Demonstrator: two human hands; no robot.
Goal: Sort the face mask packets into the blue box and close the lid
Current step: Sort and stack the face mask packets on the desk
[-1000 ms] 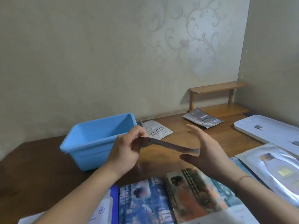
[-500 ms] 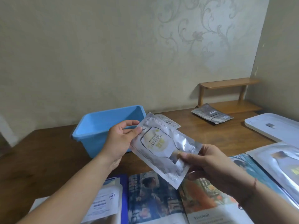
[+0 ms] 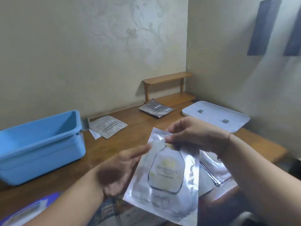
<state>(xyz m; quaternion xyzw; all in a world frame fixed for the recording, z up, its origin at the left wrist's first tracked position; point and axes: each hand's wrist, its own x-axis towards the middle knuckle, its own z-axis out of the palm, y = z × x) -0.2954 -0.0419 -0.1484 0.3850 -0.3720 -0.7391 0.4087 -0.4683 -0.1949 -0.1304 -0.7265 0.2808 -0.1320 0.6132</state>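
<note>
The wooden bench (image 3: 133, 121) stood in a corner of pale patterned walls. You held one silver packet (image 3: 166, 176) upright before you, print facing you, probably to read it before sorting. Your right hand (image 3: 193, 136) pinched its top edge with the fingers; your left hand (image 3: 120, 168) supported its left side, fingers nearly straight. The blue box (image 3: 40, 144) stood open at the left, with nothing visible inside. Behind lay one white packet (image 3: 107, 128) and one dark packet (image 3: 155, 109). One white lid (image 3: 216, 116) waited at the right, well apart from the box.
</note>
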